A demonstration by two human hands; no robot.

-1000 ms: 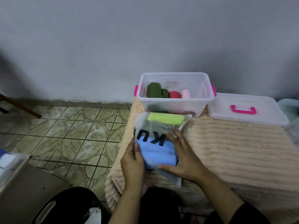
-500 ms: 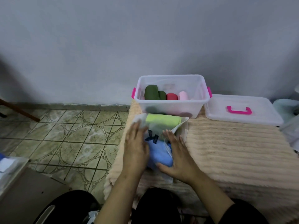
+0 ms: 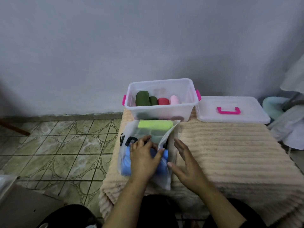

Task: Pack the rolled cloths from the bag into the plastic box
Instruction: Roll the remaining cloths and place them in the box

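Reaching into the translucent bag (image 3: pixel 131 134), the left hand (image 3: pixel 143 159) now curls its fingers and thumb round the blue rolled cloth (image 3: pixel 126 162), where half a second ago it lay flat on top of the plastic; the right hand (image 3: pixel 185 163) has slid off the bag and rests just to the right of it on the ribbed peach cover (image 3: pixel 230 153), fingers straight and holding nothing. That reads as the next roll being taken up for transfer. Beyond the grip, a lime rolled cloth (image 3: pixel 155 124) lies at the bag's far end, and past it the plastic box (image 3: pixel 158 111) stands open, its near wall touching the bag. Inside it, green, red and pink rolls fill the left and middle, leaving room on the right. The lid (image 3: pixel 230 117) lies right of the box, clear of the path.
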